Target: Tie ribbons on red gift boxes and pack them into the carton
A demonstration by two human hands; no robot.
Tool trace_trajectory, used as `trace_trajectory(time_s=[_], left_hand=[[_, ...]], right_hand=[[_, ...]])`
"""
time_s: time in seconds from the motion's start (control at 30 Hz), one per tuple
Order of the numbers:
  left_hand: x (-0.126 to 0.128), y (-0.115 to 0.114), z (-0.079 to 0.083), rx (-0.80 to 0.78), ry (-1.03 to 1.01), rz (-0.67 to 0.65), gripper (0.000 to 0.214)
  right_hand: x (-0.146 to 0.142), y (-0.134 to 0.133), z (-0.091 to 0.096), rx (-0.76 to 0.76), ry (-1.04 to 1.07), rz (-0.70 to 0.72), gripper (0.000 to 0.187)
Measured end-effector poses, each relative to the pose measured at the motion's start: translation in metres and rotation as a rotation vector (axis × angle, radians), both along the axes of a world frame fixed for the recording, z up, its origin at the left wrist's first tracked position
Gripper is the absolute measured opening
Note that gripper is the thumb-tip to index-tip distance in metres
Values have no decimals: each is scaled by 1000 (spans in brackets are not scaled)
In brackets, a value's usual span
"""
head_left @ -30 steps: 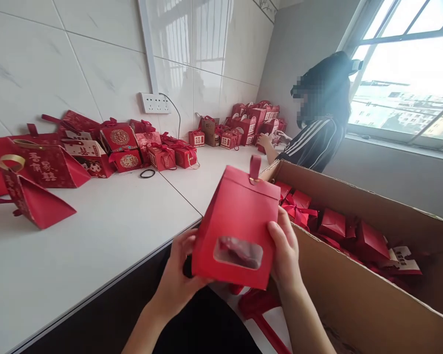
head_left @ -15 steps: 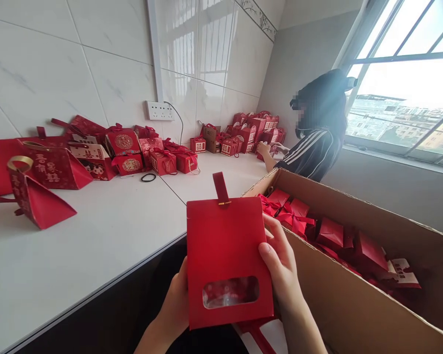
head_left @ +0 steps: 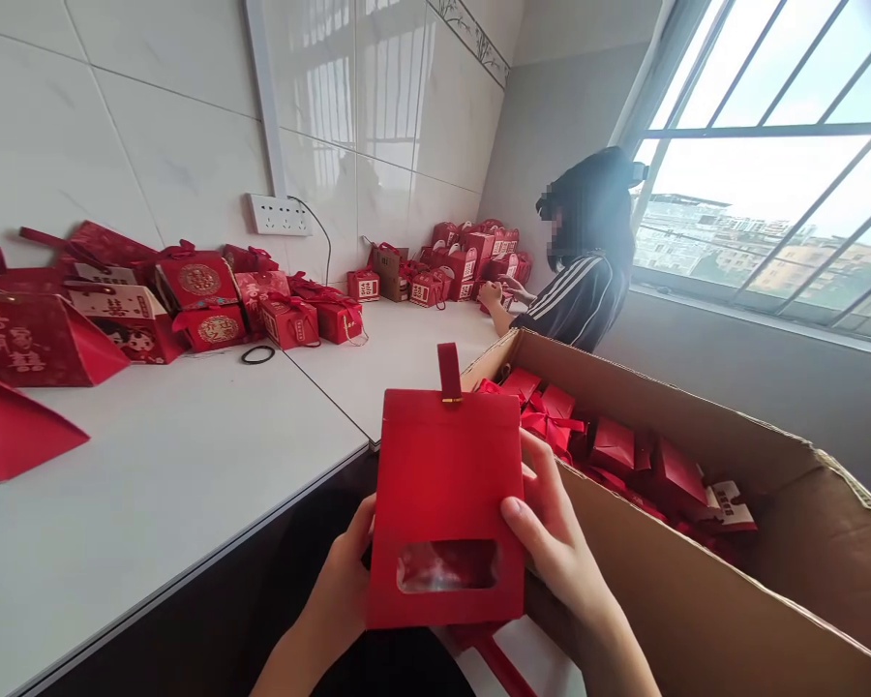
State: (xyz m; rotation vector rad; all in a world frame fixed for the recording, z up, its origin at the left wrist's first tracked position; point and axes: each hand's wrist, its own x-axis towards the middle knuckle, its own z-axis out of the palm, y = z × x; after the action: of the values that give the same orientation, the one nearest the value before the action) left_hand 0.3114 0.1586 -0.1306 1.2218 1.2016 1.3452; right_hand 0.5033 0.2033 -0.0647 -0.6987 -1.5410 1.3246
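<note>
A flat red gift box (head_left: 446,484) with a clear window near its bottom and a red strap tab on top stands upright between my hands, in front of the counter's edge. My left hand (head_left: 341,586) grips its left side from behind, with only the thumb and palm showing. My right hand (head_left: 552,537) holds its right edge, thumb on the front, fingers curled behind. Just right of it sits a large open cardboard carton (head_left: 697,600) with several red gift boxes (head_left: 610,450) inside.
A white counter (head_left: 174,484) runs along the tiled wall, with several red gift boxes and bags (head_left: 195,300) at its back and a black hair tie (head_left: 257,354). Another person (head_left: 581,271) in a striped dark top works at more red boxes (head_left: 471,257) by the window.
The red box has turned from tilted to upright and flat towards me, and dropped lower. My view has shifted right, so the counter's boxes sit further left.
</note>
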Motion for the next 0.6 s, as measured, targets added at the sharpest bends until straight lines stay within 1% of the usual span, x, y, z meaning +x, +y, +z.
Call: trace_trajectory(time_s=[0.1,0.17,0.23,0.3,0.33,0.37,0.43,0.5,0.57,0.6], left_hand=[[-17,0,4,69,154,-142,53],[-35,3,15,156,201,-192,60],[-50,8,34,312,154,-129,59],[-55,15,59,405,102,8,41],[-53,19,72,437,114,65,31],[-50,22,84,469,137,98,25],[-40,26,103,491,179,106,19],[-32,29,114,495,246,108,13],[-27,29,117,508,331,139,5],[-25,29,116,518,372,152,5]], right_hand=[[3,-1,0,116,-15,-61,42],[3,-1,0,184,1,-94,39],[-1,-1,-1,222,-29,-104,39],[-6,-1,-2,252,-99,-96,40],[-9,-1,-2,264,-130,-87,42],[-12,0,-3,273,-152,-80,43],[-19,0,-3,285,-169,-64,45],[-23,0,-4,296,-174,-50,45],[-27,0,-4,325,-174,-55,49],[-28,0,-3,354,-179,-72,53]])
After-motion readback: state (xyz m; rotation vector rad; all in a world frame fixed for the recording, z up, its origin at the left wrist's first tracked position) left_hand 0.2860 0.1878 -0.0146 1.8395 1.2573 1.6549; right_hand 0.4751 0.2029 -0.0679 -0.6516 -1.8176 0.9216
